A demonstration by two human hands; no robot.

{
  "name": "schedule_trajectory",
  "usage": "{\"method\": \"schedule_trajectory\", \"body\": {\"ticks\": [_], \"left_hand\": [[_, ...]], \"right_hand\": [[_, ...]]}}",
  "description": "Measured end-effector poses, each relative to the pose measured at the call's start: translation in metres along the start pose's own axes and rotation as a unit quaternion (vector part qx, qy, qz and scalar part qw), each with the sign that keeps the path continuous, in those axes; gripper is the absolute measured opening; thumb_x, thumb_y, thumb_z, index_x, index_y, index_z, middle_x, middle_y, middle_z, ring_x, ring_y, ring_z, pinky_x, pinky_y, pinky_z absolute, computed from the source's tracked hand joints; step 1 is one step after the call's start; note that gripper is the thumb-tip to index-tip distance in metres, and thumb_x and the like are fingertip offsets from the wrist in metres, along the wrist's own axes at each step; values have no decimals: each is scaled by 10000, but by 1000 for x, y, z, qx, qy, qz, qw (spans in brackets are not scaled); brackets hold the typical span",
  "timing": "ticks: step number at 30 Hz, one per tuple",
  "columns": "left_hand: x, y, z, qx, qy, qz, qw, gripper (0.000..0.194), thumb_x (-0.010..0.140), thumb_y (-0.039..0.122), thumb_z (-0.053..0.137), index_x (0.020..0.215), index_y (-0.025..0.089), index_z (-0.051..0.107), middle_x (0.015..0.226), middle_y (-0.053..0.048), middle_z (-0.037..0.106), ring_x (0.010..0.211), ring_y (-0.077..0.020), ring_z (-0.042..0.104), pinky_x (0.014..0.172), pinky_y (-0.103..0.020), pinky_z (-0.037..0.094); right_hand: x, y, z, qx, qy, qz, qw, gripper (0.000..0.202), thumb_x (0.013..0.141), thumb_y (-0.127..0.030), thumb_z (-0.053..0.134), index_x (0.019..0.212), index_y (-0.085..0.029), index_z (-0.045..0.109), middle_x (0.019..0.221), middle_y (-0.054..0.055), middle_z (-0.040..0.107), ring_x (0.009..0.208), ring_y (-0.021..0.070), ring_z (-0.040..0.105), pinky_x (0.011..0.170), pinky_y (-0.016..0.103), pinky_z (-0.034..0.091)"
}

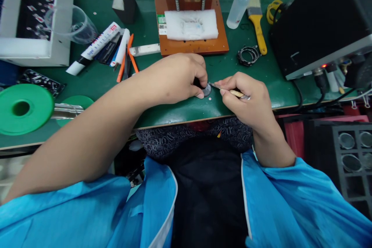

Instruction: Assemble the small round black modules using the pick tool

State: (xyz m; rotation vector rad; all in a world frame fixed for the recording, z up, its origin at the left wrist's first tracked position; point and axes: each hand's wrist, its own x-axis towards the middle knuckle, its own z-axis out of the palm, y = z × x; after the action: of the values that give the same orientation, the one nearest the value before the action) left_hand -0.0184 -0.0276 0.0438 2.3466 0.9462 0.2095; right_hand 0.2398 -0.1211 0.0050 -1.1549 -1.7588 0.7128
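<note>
Near the front edge of the green bench, my left hand (188,79) pinches a small round grey disc (207,91), thumb in front and fingers curled over it. The fingers hide part of the disc. My right hand (247,95) is closed in a pen-like grip around a slim metal-tipped tool with a yellowish handle (236,93). Its tip reaches the disc's right edge; whether it touches cannot be made out. Just below the disc lies a tiny white-and-red piece (209,99) on the bench.
Behind my hands stands a brown press (192,48) with a white pad (165,25). To its right are a clear bottle (236,9), a yellow brush (258,31), a watch case (248,55) and a black box (314,27). Left are pens, orange tweezers (122,68), a plastic cup (83,27) and a green spool (37,108).
</note>
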Motion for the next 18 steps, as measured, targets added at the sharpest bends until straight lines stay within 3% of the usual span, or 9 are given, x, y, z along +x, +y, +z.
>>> {"method": "schedule_trajectory", "body": {"ticks": [8, 13, 18], "left_hand": [[0, 4, -1, 5, -4, -8, 1000, 151, 966, 125, 956, 1075, 227, 979, 1224, -49, 877, 1138, -246, 817, 1002, -350, 569], [3, 9, -1, 11, -8, -14, 1000, 136, 941, 145, 988, 1055, 220, 976, 1202, -63, 868, 1151, -268, 817, 953, -371, 557], [0, 0, 0, 8, -4, 10, 1000, 95, 970, 202, 931, 1055, 241, 949, 1219, -54, 865, 1159, -271, 821, 955, -377, 575]], "right_hand": [[0, -1, -1, 8, 1, 3, 1000, 173, 1002, -151, 752, 901, -291, 767, 1003, 0, 935, 1151, 322, 991, 939, 429, 709], [1, 0, -1, -8, -15, -3, 1000, 159, 1053, -180, 761, 941, -286, 797, 1067, 18, 959, 1219, 343, 991, 946, 439, 708], [-1, -1, -1, 25, 29, 13, 999, 177, 1012, -137, 781, 927, -289, 816, 1057, -4, 963, 1120, 295, 985, 945, 428, 730]]}}
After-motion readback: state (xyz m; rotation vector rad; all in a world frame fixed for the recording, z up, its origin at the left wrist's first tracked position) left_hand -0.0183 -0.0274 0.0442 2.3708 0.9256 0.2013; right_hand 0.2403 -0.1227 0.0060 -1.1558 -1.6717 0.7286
